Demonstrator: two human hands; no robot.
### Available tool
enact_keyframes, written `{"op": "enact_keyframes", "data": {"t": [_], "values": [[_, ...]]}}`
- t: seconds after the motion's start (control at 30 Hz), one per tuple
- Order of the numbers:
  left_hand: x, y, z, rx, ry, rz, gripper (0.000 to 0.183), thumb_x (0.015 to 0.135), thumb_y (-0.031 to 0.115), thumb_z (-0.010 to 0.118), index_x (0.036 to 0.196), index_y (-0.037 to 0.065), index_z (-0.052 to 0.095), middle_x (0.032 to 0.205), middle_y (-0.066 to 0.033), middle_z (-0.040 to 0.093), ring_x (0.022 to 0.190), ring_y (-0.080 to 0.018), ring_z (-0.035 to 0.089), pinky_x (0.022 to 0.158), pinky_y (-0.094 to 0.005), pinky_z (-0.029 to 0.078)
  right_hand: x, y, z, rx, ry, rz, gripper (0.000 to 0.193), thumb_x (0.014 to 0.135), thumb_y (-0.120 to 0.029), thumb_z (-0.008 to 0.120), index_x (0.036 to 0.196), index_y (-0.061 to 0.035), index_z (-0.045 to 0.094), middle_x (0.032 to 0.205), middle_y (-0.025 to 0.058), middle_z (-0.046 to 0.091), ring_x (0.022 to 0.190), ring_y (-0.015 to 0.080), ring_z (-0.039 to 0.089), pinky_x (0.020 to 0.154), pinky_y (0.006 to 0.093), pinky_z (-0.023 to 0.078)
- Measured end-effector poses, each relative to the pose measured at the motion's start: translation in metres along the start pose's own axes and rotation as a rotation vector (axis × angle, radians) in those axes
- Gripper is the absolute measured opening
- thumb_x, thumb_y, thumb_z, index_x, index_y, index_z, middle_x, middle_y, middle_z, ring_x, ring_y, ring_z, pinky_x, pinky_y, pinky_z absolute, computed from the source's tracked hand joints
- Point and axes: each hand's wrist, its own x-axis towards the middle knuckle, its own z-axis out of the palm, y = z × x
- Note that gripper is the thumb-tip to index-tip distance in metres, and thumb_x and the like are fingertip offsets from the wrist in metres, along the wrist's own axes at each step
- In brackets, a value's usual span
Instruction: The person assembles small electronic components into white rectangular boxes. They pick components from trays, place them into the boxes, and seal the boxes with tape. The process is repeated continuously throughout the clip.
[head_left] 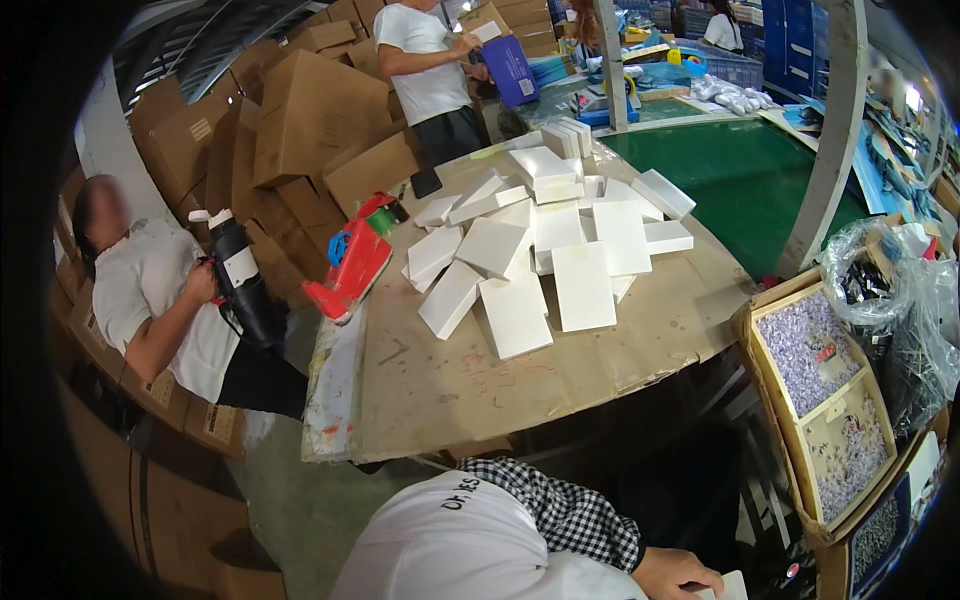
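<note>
At the bottom edge, my left hand (680, 574) comes out of a black-and-white checkered sleeve (560, 505). Its fingers are bent over a white box-like item (735, 587), most of which is cut off by the frame. My right hand is out of the picture. Beyond my arm stands a worktable (440, 375) covered in brown board. A loose heap of flat white boxes (585, 287) lies on it, some overlapping or leaning on others. Left of the heap rests a red tape dispenser (352, 270) with a blue part and a green roll.
At left, a person holds a large black flask (243, 280). Another person at the back holds a purple box (508, 70). Brown cartons (320, 120) are stacked behind them. A divided wooden tray (815, 400) of small pieces stands right, beside clear plastic bags (915, 340) and a post (835, 150).
</note>
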Motion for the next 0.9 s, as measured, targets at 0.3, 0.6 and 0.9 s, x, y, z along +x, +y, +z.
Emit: {"op": "enact_keyframes", "data": {"t": [0.3, 0.6, 0.9], "values": [[0.023, -0.01, 0.021, -0.07, -0.008, 0.023, 0.029, 0.094, 0.023, 0.051, 0.093, -0.003, 0.064, 0.094, -0.0203, 0.065, 0.089, -0.0326, 0.062, 0.076, -0.0398, 0.049, 0.003, -0.007, -0.029, 0.011, -0.05, 0.038, 0.023, 0.094, -0.01, 0.05, 0.105, 0.007, 0.061, 0.096, 0.0112, 0.06, 0.088, 0.0212, 0.053, 0.082, 0.0339, 0.043], [0.023, 0.001, 0.02, -0.251, 0.008, -0.168, 0.024, 0.094, 0.019, 0.053, 0.105, -0.001, 0.061, 0.103, -0.0161, 0.066, 0.096, -0.0235, 0.063, 0.082, -0.0353, 0.048, 0.007, 0.004, -0.015, 0.31, 0.025, 0.146, 0.031, 0.094, -0.011, 0.052, 0.121, 0.0034, 0.057, 0.13, 0.0184, 0.048, 0.115, 0.0279, 0.051, 0.095, 0.0355, 0.043], [0.03, 0.011, -0.014, -0.565, -0.171, -0.338, 0.029, 0.092, 0.004, 0.05, 0.12, 0.001, 0.056, 0.114, -0.0069, 0.061, 0.106, -0.0138, 0.056, 0.091, -0.0278, 0.046, 0.023, 0.004, -0.019, 0.212, -0.143, -0.078, 0.014, 0.085, -0.006, 0.053, 0.087, 0.0059, 0.06, 0.096, 0.0121, 0.06, 0.091, 0.0186, 0.055, 0.081, 0.0296, 0.042]]}}
